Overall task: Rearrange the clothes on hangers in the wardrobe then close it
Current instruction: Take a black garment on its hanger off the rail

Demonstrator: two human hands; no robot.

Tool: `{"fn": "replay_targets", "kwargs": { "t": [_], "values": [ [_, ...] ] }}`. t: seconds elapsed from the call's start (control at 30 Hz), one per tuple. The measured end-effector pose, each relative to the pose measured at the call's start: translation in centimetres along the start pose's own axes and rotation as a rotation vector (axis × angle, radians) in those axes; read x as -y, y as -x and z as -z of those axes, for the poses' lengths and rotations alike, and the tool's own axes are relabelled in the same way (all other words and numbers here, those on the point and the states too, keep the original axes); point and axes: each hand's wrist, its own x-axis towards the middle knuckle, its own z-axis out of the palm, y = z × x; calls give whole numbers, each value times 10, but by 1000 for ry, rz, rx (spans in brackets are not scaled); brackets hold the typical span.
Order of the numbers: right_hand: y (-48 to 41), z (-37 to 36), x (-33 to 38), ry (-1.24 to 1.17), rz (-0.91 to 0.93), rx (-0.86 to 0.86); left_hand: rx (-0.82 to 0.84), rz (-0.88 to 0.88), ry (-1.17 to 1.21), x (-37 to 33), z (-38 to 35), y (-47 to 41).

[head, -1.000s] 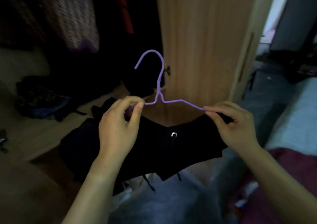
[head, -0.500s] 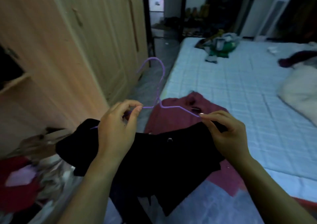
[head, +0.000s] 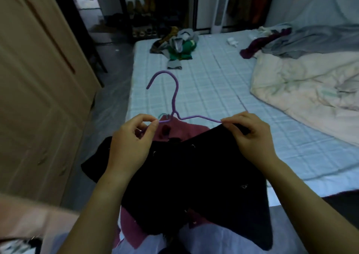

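while both hands pinch the hanger, black garment hangs over the bed's near edge

left hand: thumb and forefinger closed on the left arm of the purple hanger, other fingers curled. right hand: fingertips pinch the right end of the hanger together with the top edge of the black garment. hook is upright, open side facing left. hanger's right arm runs into the garment at the right fingers; can't tell how far the left arm is inside.

black garment droops from both hands, spread wide, small metal eyelets showing on the front. behind and under it a maroon garment lies at the near left corner of the bed, part of it poking out below the black one.

rest of the room: wardrobe door, light wood, along the left, beside the bed's left edge. pile of clothes, green and grey, near the far left corner. cream duvet bunched along the right side, grey blanket behind it at the far right corner. white tower fan past the far edge.
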Motion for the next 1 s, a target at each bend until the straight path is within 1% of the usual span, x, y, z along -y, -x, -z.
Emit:
{"fn": "replay_targets", "kwargs": {
  "t": [0.23,0.37,0.47,0.53,0.6,0.67,0.8,0.83,0.9,1.0],
  "values": [
    [-61,-67,-48,43,-159,104,113,75,-52,55,-22,-106],
    [-90,-107,-82,104,-243,208,184,95,-132,100,-43,-156],
    [-113,-141,-117,209,-257,371,265,120,-248,135,-63,-189],
    [-119,-158,-133,302,-262,479,334,113,-355,151,-73,-195],
    [-126,-177,-143,331,-239,613,347,171,-425,162,-78,-193],
    [-128,-192,-144,314,-172,714,338,226,-450,168,-83,-180],
    [-110,-213,-133,233,-37,846,337,382,-540,174,-85,-135],
    [-104,-218,-127,206,-18,886,309,418,-536,174,-83,-122],
    [-93,-228,-111,166,36,962,202,469,-498,170,-75,-96],
    [-75,-244,-69,131,192,1011,24,517,-523,163,-49,-56]
  ]
}}
